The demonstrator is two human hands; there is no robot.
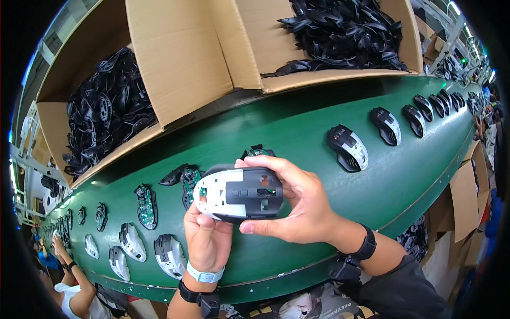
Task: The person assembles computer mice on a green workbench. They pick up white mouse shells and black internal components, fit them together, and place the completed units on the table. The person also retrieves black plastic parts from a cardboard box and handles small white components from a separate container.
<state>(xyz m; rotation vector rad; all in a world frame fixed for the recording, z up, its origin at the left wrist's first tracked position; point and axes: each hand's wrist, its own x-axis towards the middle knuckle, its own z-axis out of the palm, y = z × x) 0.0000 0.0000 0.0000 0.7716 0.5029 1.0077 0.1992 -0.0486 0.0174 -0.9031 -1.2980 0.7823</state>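
A partly assembled computer mouse [240, 192], with a white rear and a black front, is held level above the green belt. Green circuit board shows through gaps in its top. My right hand [297, 204] is closed around the mouse's black end, thumb on the near side and fingers on the far side. My left hand [208, 239] grips the white end from below, its thumb against the near edge. Behind the mouse lie a mouse base with a circuit board [190, 186] and another base [258, 151], both partly hidden.
Mouse bases [146, 207] and white top shells [169, 255] lie along the left of the green belt [297, 260]. Assembled mice [348, 149] line its right. Cardboard boxes [180, 53] of black plastic parts [345, 34] stand behind. A co-worker's arm [77, 279] reaches in at lower left.
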